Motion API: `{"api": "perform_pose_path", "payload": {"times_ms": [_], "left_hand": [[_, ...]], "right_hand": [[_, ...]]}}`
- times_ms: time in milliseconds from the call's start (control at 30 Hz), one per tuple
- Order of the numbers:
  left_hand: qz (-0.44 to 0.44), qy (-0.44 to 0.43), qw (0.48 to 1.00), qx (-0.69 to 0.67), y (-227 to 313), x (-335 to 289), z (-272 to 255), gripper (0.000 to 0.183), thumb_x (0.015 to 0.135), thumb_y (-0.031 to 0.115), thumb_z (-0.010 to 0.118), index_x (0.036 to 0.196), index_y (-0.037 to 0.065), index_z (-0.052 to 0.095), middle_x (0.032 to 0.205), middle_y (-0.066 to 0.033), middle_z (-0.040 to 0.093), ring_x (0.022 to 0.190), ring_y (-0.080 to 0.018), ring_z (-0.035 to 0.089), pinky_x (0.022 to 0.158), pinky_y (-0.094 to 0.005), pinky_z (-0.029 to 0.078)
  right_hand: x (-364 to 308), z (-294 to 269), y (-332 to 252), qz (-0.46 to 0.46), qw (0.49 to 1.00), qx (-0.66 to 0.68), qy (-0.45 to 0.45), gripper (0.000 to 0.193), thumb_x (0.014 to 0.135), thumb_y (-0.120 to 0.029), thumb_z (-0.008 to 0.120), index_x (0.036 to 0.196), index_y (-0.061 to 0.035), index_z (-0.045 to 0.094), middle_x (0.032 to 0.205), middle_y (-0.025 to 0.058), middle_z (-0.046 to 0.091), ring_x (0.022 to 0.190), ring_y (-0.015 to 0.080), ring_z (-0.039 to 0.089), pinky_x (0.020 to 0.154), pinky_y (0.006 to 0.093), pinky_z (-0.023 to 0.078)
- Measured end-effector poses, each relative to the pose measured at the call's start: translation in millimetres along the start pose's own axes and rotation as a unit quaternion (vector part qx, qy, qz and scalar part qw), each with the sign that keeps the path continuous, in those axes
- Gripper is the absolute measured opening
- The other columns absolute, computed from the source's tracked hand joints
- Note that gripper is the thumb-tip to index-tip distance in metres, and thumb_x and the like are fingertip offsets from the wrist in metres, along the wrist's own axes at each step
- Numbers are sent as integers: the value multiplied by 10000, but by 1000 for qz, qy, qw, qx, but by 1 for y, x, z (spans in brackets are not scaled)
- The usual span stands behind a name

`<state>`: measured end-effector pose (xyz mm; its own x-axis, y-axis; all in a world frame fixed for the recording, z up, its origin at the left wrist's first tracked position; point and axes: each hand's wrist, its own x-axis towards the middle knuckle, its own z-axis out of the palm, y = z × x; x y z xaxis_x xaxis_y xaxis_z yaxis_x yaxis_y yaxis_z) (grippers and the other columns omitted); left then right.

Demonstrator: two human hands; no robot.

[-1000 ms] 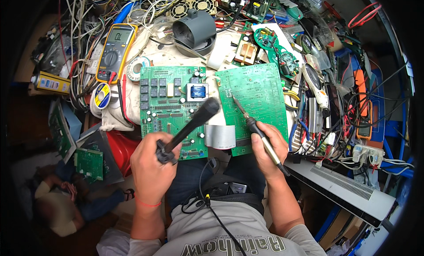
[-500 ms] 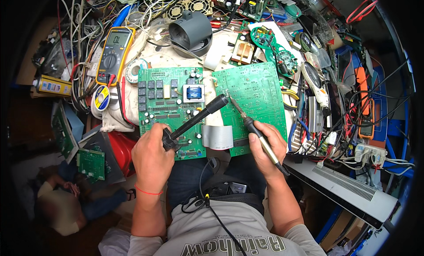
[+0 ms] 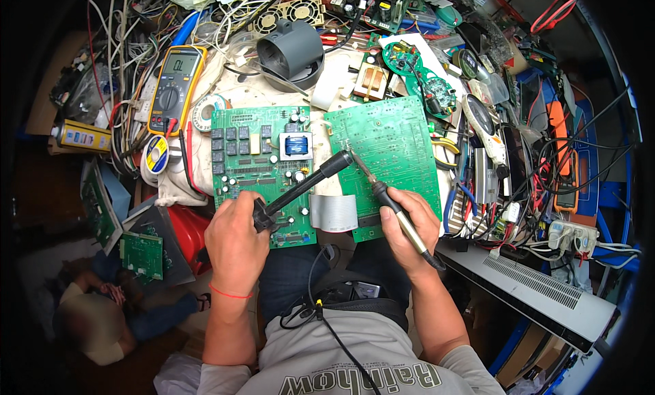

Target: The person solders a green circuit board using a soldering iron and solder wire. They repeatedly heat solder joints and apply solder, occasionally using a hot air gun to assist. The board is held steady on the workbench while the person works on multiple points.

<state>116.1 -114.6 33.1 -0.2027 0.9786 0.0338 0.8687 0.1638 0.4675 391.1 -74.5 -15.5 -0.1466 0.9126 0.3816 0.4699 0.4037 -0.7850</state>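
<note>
My left hand [image 3: 235,232] is closed round the handle of a black solder sucker [image 3: 300,188], which slants over the left circuit board. Its thick tip is close to the tip of a soldering iron [image 3: 399,214]. I grip that iron in my right hand [image 3: 414,228], pen-like, its point angled to the solder side of the right green circuit board [image 3: 402,142]. Whether either tip touches the board I cannot tell. The left green circuit board [image 3: 235,173] lies component side up, with black relays and a blue transformer [image 3: 297,145]. A grey ribbon cable [image 3: 333,213] spans the two boards.
A yellow multimeter [image 3: 177,88] and solder spools [image 3: 155,154] stand at the left. Behind the boards sits a grey cylindrical housing [image 3: 290,50]. Pliers [image 3: 447,149], cables and round green boards [image 3: 431,91] crowd the right. A person [image 3: 95,313] sits at the lower left.
The boards and bench have shifted very slightly left in the picture. Both hands keep their grips, and the two tool tips stay close together over the right board.
</note>
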Motion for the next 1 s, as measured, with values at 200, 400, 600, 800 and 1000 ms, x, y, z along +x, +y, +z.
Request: {"api": "perform_pose_path", "payload": {"times_ms": [200, 400, 600, 800, 1000], "left_hand": [[2, 1, 1000, -12, -2, 0, -1, 264, 799, 4, 806, 985, 43, 622, 839, -168, 649, 828, -411, 649, 713, -485, 489], [3, -6, 1000, -17, -4, 1, -2, 276, 799, 13, 815, 993, 40, 620, 848, -168, 653, 834, -405, 655, 719, -481, 493], [9, -15, 1000, -16, 1, 2, -1, 299, 766, -33, 779, 1011, 53, 631, 840, -159, 653, 845, -396, 653, 720, -489, 504], [28, -19, 999, 19, 3, 7, 5, 386, 710, -69, 758, 1060, 48, 644, 830, -162, 665, 875, -385, 663, 735, -502, 528], [35, -20, 999, 22, 2, 7, 5, 381, 714, -61, 757, 1062, 38, 639, 825, -169, 667, 864, -392, 659, 739, -507, 526]], "right_hand": [[1, -1, 0, -2, 1000, 0, -3, 352, 852, -35, 819, 1182, 35, 716, 1029, 194, 756, 927, 331, 739, 853, 398, 584], [-1, -2, -1, 11, 1000, 2, -1, 344, 862, -33, 812, 1184, 36, 715, 1040, 194, 754, 933, 327, 738, 853, 393, 584], [-3, -1, -2, 47, 999, 21, 14, 335, 879, -31, 800, 1195, 40, 712, 1048, 193, 751, 928, 307, 735, 846, 376, 583], [-4, -4, -3, 64, 997, 25, 21, 334, 893, -25, 791, 1210, 39, 709, 1061, 192, 745, 913, 281, 733, 823, 355, 583], [-4, -4, -3, 64, 997, 28, 18, 337, 893, -26, 794, 1213, 37, 709, 1070, 190, 746, 917, 277, 734, 824, 352, 584]]}}
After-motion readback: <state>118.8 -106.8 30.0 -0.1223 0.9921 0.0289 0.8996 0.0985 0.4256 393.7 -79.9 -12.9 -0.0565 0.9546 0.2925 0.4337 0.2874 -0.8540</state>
